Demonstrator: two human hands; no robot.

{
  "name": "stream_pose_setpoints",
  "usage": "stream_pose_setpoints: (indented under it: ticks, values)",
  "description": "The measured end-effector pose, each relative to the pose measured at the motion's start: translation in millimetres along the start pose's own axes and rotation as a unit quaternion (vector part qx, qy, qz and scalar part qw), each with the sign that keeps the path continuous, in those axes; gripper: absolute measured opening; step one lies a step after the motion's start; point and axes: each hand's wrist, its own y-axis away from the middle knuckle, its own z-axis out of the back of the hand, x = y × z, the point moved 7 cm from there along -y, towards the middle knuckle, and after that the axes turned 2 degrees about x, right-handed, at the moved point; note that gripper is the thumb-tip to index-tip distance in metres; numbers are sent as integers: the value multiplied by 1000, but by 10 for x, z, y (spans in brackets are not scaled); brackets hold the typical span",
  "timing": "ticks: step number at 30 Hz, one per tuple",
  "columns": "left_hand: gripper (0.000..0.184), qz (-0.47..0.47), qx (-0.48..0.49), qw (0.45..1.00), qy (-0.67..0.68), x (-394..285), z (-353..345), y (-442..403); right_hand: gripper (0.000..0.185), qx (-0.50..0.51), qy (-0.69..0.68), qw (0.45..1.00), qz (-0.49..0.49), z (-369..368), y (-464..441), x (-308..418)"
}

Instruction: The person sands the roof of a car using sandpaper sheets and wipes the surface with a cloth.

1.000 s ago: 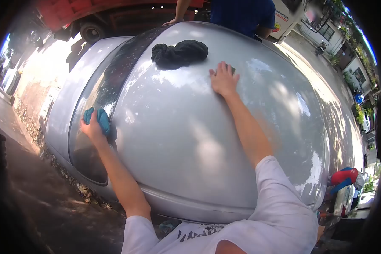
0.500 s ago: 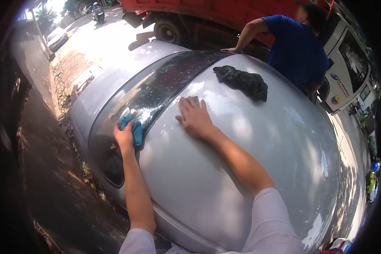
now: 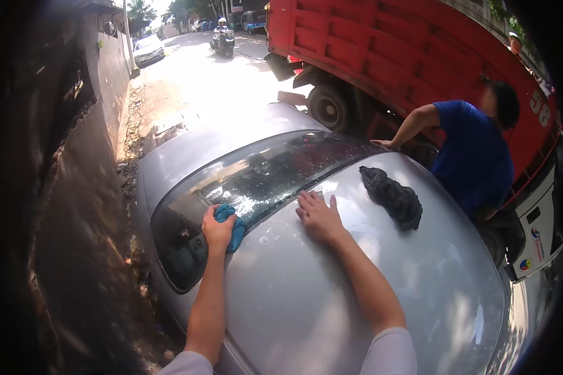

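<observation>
My left hand (image 3: pixel 218 229) is closed round a teal cloth (image 3: pixel 234 228) at the lower edge of the car's dark window glass (image 3: pixel 275 162). Flat on the silver roof (image 3: pixel 281 294), close to the glass, lies my right hand (image 3: pixel 319 216). Its fingers are spread over a small greyish piece (image 3: pixel 319 195) that shows only at the fingertips. A crumpled black cloth (image 3: pixel 391 197) rests on the roof to the right of my right hand.
Across the car a person in a blue shirt (image 3: pixel 472 150) has one hand on its edge. Behind stands a red truck (image 3: pixel 381 56). A wall (image 3: pixel 109 81) runs along the left. A motorcycle with a rider (image 3: pixel 223 42) and a white car (image 3: pixel 148 50) are up the road.
The view has swung up and towards the road. My right hand has moved across the roof to near the glass, away from the black cloth's near side. My left hand keeps the teal cloth.
</observation>
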Motion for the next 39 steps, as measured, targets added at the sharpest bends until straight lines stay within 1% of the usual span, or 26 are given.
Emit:
stream_pose_setpoints:
  ticks: [3,6,7,9,11,13,15,17,19,21,22,23,24,25,26,27,28,29,31,32,33,34,35,37,38,39]
  values:
    - [48,-21,1,1000,-4,-46,15,-157,62,-86,-13,983,-164,311,-458,-1042]
    - [49,-30,27,999,24,-97,96,-282,65,-65,4,975,-215,340,-590,-842]
    - [49,-12,23,999,24,-161,156,-254,66,-30,11,985,-172,368,-518,-477]
    - [49,-22,9,1000,-4,-361,348,-277,65,14,45,998,33,279,-153,481]
    - [47,-29,17,999,12,-326,380,-359,64,38,29,988,144,311,98,723]
    - [49,9,59,997,50,-335,444,-382,61,7,-5,1000,16,525,-267,116]
    - [48,29,72,996,52,-369,578,-424,62,-75,4,988,-132,781,-482,-529]
    - [47,9,58,997,51,-373,649,-509,63,-98,39,971,-216,721,-636,-459]
    - [40,-49,-11,996,69,-537,983,-523,66,-62,48,989,-125,609,-501,461]
    - [39,-57,-96,991,77,-545,1238,-539,68,-48,34,996,61,323,-83,1553]
    - [39,-57,-96,991,78,-466,1278,-594,65,10,64,988,139,339,259,2008]
    - [39,-75,-137,985,77,-359,1154,-723,64,41,23,975,215,246,363,2012]
    - [39,-91,-178,977,78,-290,1213,-726,63,31,31,984,171,351,322,1796]
    - [39,-82,-176,979,70,-296,1260,-664,63,30,35,991,128,461,245,1472]
    - [39,-67,-178,979,75,-353,1297,-615,63,-44,14,999,11,593,54,818]
    - [39,-55,-186,977,87,-406,1304,-643,62,-79,18,989,-125,736,-40,147]
    - [38,-64,-175,973,133,-368,1265,-673,59,-76,35,974,-211,794,-70,-394]
    - [39,-73,-194,970,124,-295,1223,-696,63,-77,10,973,-217,764,-114,-563]
    - [39,-95,-200,962,158,-346,1175,-815,63,-81,50,981,-168,624,-228,294]
    - [39,-108,-210,962,134,-400,1207,-761,64,-94,69,991,-62,397,-131,971]
    - [38,-125,-218,961,111,-484,1242,-716,65,-60,51,996,44,322,144,1757]
    - [39,-99,-200,968,113,-484,1249,-700,63,-67,5,981,181,31,449,2392]
    - [41,-90,-206,970,90,-532,1298,-652,60,15,-31,956,291,-119,856,2935]
    - [42,-59,-156,954,250,-317,1203,-885,60,-10,-37,957,286,-21,851,2702]
    - [42,-55,-151,954,252,-250,1170,-888,60,-31,-36,957,285,52,951,2498]
    - [42,-75,-190,960,190,-283,1241,-865,60,-63,22,983,174,284,756,1935]
